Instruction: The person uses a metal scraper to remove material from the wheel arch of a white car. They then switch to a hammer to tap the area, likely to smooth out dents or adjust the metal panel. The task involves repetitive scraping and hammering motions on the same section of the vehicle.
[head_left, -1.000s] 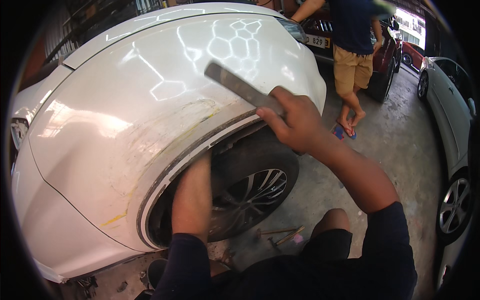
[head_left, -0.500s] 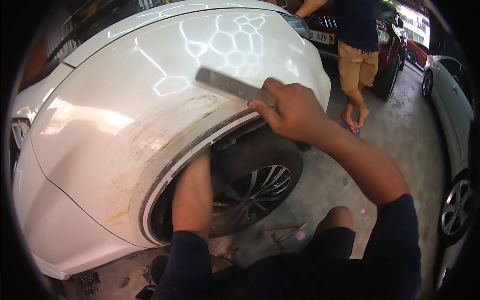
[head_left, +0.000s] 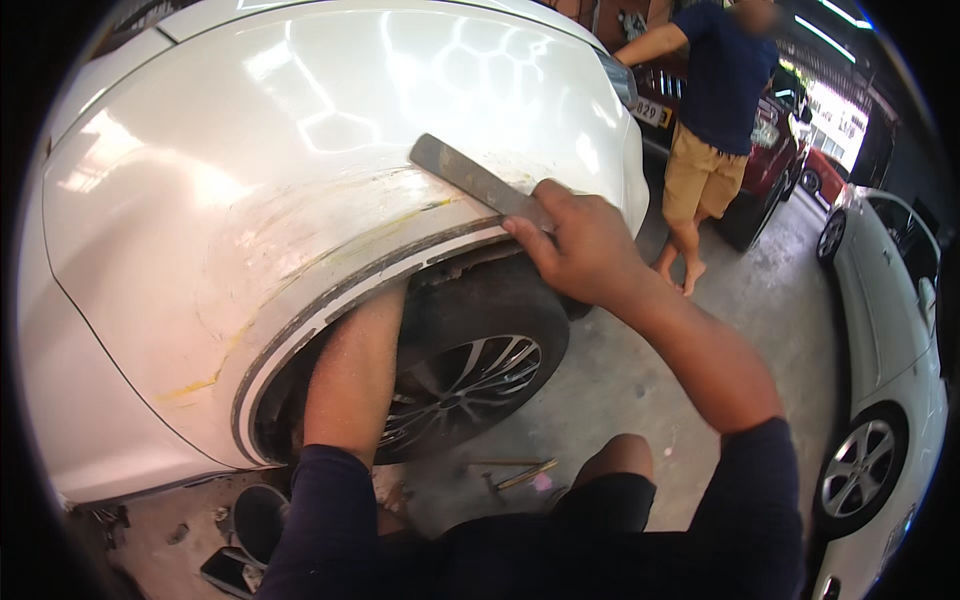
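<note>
My right hand [head_left: 585, 245] grips a flat grey metal bar [head_left: 460, 175], held at or just over the scuffed white fender [head_left: 150, 300] above the wheel arch [head_left: 370, 285]. I cannot tell whether the bar touches the paint. Grey scrapes and yellow marks [head_left: 190, 388] curve along that panel. My left forearm [head_left: 350, 380] reaches up under the arch beside the black tyre [head_left: 525, 310] and its spoked rim [head_left: 455, 390]; the left hand itself is hidden inside.
Hammer-like tools [head_left: 515, 478] lie on the floor near my knee, a dark bucket [head_left: 255, 525] at lower left. A person [head_left: 715, 95] stands beside a dark red car [head_left: 770, 175], one hand toward the white car's front. Another pale car [head_left: 885, 310] lines the right.
My view has shifted, showing more of the other person and the bucket. The bar in my right hand has moved slightly against the panel behind it; my left arm stays under the arch.
</note>
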